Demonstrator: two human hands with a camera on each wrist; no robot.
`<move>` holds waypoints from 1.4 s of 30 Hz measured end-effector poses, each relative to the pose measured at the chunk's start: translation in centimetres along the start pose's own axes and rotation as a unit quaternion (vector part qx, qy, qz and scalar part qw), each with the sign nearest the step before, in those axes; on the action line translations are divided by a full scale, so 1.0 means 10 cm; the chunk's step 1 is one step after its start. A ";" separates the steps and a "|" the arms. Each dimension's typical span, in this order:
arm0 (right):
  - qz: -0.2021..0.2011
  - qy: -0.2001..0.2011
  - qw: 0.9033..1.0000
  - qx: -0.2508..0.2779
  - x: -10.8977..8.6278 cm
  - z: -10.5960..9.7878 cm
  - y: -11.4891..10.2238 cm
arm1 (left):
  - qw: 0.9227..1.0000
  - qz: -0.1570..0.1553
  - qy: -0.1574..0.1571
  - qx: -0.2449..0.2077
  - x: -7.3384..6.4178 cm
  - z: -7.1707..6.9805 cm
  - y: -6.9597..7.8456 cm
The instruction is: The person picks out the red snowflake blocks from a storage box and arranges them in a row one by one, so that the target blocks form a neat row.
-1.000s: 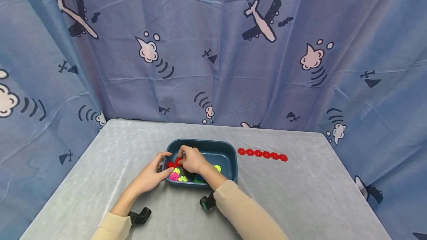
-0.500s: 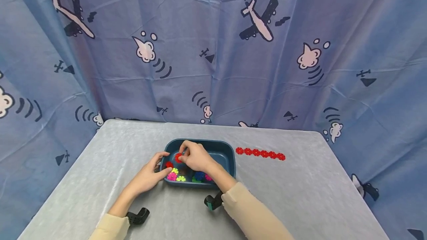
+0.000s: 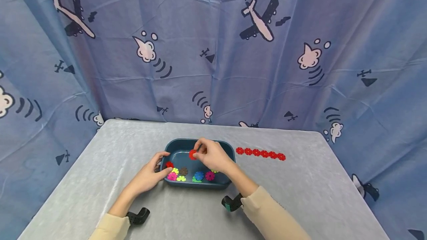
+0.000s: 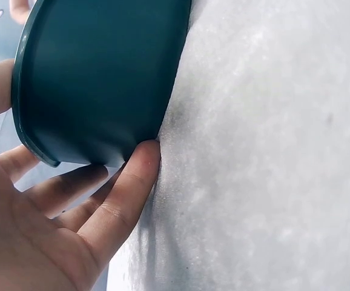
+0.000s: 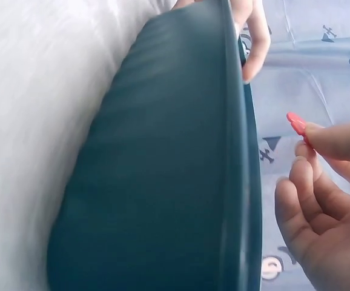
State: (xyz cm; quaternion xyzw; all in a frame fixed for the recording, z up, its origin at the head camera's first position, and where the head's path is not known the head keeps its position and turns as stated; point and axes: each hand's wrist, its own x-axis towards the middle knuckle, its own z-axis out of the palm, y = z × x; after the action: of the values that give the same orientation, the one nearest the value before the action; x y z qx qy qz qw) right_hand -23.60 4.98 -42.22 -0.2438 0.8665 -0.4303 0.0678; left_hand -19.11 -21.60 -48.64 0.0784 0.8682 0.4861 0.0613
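Note:
A dark blue-green plastic tub stands on the table. My left hand holds its left end; in the left wrist view the thumb reaches over the rim and the fingers lie against the outer wall. Over the tub, my right hand pinches a red flower-shaped plastic disc between thumb and fingertips. The right wrist view shows this red disc edge-on, above the rim. Along the tub's near side lie several discs: another red one, a brown one, a blue one, and pink, yellow and green ones.
To the right of the tub, several red discs lie in a straight row on the grey-white tablecloth. A blue curtain printed with airplanes hangs behind the table. Black wrist-worn devices sit under both forearms.
My right hand has lifted the red disc from the tub's left part and carried it rightward, uncovering the brown disc. My left hand stays at the tub's end.

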 end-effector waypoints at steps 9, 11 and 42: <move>-0.001 0.029 0.999 0.014 -0.18 -0.30 0.16 | 1.000 0.000 0.001 0.002 0.00 0.00 -0.01; -0.002 0.036 0.999 0.008 -0.21 -0.38 0.21 | 1.000 0.000 0.001 0.002 0.00 0.00 -0.01; 0.117 0.152 0.979 -0.066 -0.88 -1.44 1.30 | 1.000 0.001 0.000 0.004 0.00 0.00 -0.02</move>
State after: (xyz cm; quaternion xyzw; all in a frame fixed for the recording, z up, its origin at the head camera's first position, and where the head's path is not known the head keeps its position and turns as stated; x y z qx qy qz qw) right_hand -25.34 26.16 -44.19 -0.0764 0.9156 -0.3936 -0.0315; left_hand -19.09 -21.74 -48.77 0.0796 0.8700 0.4828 0.0600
